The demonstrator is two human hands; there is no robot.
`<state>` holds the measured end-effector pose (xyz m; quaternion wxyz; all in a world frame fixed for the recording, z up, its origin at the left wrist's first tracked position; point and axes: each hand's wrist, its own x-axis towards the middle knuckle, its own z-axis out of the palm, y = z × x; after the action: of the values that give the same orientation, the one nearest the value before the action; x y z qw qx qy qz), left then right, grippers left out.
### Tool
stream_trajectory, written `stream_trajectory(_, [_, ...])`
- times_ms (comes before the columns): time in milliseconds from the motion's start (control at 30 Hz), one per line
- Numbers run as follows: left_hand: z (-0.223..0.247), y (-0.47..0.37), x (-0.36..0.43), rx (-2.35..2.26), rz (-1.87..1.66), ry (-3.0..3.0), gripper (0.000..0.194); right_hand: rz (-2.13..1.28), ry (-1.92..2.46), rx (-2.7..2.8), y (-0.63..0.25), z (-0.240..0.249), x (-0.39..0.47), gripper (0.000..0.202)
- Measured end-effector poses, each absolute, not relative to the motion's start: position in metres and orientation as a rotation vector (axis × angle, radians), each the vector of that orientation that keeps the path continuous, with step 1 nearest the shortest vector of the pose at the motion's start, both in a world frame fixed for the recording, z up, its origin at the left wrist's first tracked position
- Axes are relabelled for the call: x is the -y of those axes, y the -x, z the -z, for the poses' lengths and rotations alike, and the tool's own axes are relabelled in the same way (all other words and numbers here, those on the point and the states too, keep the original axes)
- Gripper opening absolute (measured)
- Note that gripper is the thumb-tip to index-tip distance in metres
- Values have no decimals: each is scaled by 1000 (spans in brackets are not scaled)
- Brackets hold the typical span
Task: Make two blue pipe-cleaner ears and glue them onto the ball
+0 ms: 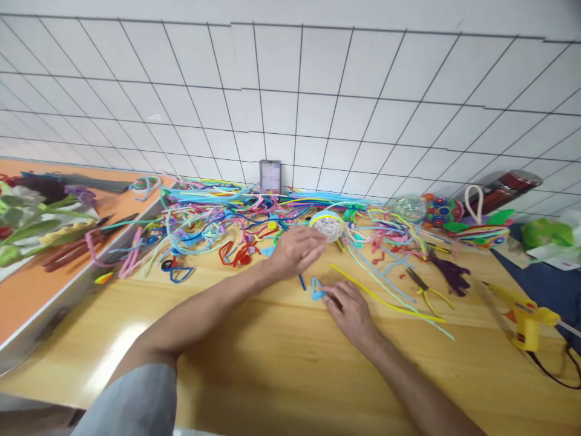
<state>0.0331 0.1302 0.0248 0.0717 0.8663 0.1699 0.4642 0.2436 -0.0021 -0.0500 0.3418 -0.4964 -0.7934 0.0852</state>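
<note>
Head view: Two hands [297, 253] near a small blue triangle [314, 289]

The triangle is at the middle of the wooden counter [281, 372], in front of the big messy pile of fuzzy sticks [213, 233]. The right hand [351, 312] has bent fingers, and a fingertip touches the triangle's right side. I cannot tell if it is pinching it. The left hand is up near the shiny white ball [329, 227], with its fingers bent. I cannot tell if it holds anything. A short dark blue stick [302, 282] is just below it. A long yellow stick [381, 299] lies beyond the right hand. Farther right are pliers [420, 283] and a yellow glue gun [526, 321].
</note>
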Motion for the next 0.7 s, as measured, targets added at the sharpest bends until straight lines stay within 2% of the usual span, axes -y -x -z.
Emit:
stream_trajectory(100, [-41, -51, -190, -821, -1364, -2516, 35, -352, 1304, 1998, -245, 41, 3, 15])
stream_trajectory(200, [-39, -70, -250, -1113, -973, -2547, 43, -474, 1350, 1959, -251, 18, 4, 14])
stream_trajectory(267, [-28, -78, -279, -1130, -879, -2559, 44, -477, 1396, 1943, -258, -3, 5, 15])
stream_trajectory(500, [28, -76, -301, -1215, -655, -2545, 49, -189, 1526, 1932, -307, -63, -39, 19])
stream_trajectory(700, [36, -76, -296, -1246, -593, -2543, 54, 277, 1888, 2030, -360, -90, -135, 26])
